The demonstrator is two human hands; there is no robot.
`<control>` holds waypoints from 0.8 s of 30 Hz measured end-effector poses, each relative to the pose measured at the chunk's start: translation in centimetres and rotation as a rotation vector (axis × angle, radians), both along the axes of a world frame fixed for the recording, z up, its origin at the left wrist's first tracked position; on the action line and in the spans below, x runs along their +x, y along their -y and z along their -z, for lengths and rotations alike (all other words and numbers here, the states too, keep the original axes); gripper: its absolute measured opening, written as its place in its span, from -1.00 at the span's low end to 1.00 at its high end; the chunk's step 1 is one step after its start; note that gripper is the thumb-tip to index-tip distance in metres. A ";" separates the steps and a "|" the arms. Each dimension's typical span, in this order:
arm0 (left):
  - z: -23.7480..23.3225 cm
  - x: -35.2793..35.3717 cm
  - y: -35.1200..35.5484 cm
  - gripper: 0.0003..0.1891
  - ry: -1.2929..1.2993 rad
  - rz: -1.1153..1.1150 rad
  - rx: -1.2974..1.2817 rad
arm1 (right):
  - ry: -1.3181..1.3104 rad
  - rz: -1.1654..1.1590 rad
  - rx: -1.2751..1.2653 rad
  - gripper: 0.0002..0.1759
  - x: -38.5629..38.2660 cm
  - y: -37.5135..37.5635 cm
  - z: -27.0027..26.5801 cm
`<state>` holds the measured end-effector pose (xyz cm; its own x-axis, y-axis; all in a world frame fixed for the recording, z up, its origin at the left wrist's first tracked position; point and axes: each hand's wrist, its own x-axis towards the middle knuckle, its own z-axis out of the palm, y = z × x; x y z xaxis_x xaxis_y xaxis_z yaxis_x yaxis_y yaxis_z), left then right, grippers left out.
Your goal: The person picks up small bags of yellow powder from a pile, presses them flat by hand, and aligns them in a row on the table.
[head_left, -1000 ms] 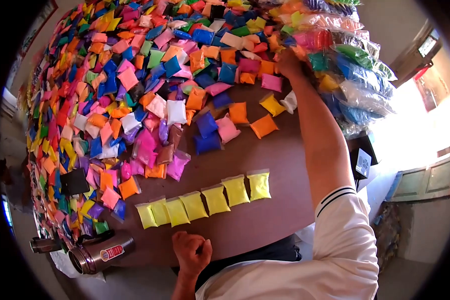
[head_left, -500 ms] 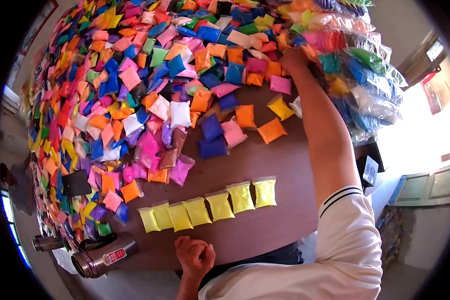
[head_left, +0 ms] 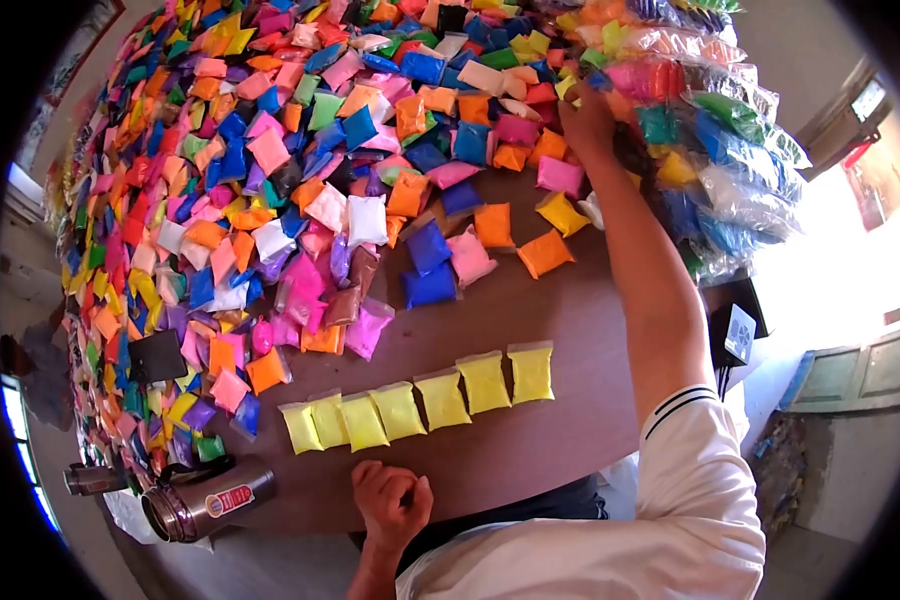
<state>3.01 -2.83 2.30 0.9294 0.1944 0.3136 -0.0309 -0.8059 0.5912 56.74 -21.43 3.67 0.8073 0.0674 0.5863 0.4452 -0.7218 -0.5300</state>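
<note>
My right hand (head_left: 588, 118) reaches out to the far right part of a big heap of small coloured plastic packets (head_left: 270, 150). Its fingers are closed at the edge of a yellow packet (head_left: 567, 86); the grip is partly hidden. Near the table's front edge, my left hand (head_left: 392, 500) is curled into a loose fist, with nothing seen in it. Just beyond it, several pale yellow packets (head_left: 442, 398) form a slanting row on the brown table (head_left: 490, 455). Between row and heap lie loose orange (head_left: 546, 254), blue (head_left: 430, 287) and pink (head_left: 471, 257) packets.
Large clear bags of sorted packets (head_left: 735, 130) are stacked at the right. A metal flask (head_left: 210, 498) lies at the table's left front edge, with another metal container (head_left: 95, 480) beyond it. A dark flat square (head_left: 157, 357) rests on the heap. A small device (head_left: 738, 335) stands at the right.
My right hand has moved slightly farther out, its fingers now at a yellow packet. My left hand stays in a loose fist. The view has shifted a little.
</note>
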 end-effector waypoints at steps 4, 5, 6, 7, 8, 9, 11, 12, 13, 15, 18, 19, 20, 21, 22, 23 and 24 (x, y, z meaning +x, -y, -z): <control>0.2 0.0 -0.2 -0.78 0.049 0.010 0.010 | 0.121 -0.087 0.320 -0.67 -4.0 -1.4 -2.8; 0.3 0.0 -0.2 -0.79 0.065 0.014 0.003 | -0.011 -0.192 0.604 -0.63 -6.2 -2.1 -3.8; 0.3 0.0 -0.2 -0.80 0.080 0.019 -0.005 | -0.148 -0.299 0.884 -0.60 -8.5 -2.4 -4.6; 0.4 0.0 -0.3 -0.80 0.090 0.021 -0.005 | -0.138 -0.301 0.882 -0.60 -10.2 -2.3 -4.8; 0.4 -0.1 -0.3 -0.80 0.102 0.032 -0.023 | -0.275 -0.429 0.918 -0.59 -12.1 -2.1 -5.0; 0.4 -0.1 -0.4 -0.81 0.113 0.043 -0.042 | -0.416 -0.557 0.948 -0.59 -14.1 -1.9 -5.0; 0.4 -0.2 -0.5 -0.81 0.122 0.054 -0.061 | -0.558 -0.647 0.994 -0.59 -18.4 -1.5 -5.4; 0.4 -0.3 -0.5 -0.81 0.124 0.064 -0.080 | -0.709 -0.733 1.039 -0.59 -20.8 -1.4 -5.5; 0.3 -0.4 -0.6 -0.80 0.132 0.064 -0.098 | -0.724 -0.794 1.077 -0.61 -23.2 -1.6 -5.4; 0.7 -0.5 -0.9 -0.79 0.147 0.065 -0.144 | -0.677 -0.885 1.065 -0.66 -27.5 -2.2 -4.8; 1.1 -0.9 -1.2 -0.76 0.172 0.084 -0.254 | -0.733 -0.904 1.007 -0.73 -32.9 -2.0 -3.7; 1.1 -1.0 -1.3 -0.72 0.187 0.107 -0.318 | -0.771 -0.916 0.989 -0.75 -34.4 -2.0 -3.4; 1.0 -1.1 -1.4 -0.72 0.183 0.092 -0.321 | -0.845 -0.933 1.003 -0.78 -36.0 -2.0 -3.4; 1.0 -1.2 -1.4 -0.69 0.163 0.096 -0.340 | -0.788 -0.947 0.874 -0.77 -37.3 -2.2 -2.9; 1.0 -1.3 -1.4 -0.65 0.142 0.099 -0.358 | -0.729 -0.961 0.746 -0.76 -38.4 -2.4 -2.3; 1.1 -1.3 -1.3 -0.65 0.137 0.082 -0.362 | -0.676 -1.032 0.701 -0.74 -39.4 -2.6 -1.7; 1.2 -1.5 -1.3 -0.62 0.134 0.088 -0.424 | -0.624 -1.104 0.661 -0.71 -40.4 -2.8 -1.0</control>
<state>1.51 -1.51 1.09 0.9047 0.2538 0.3421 -0.1875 -0.4839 0.8548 16.35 -18.58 4.63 0.6550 0.6788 0.3318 0.1796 0.2866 -0.9411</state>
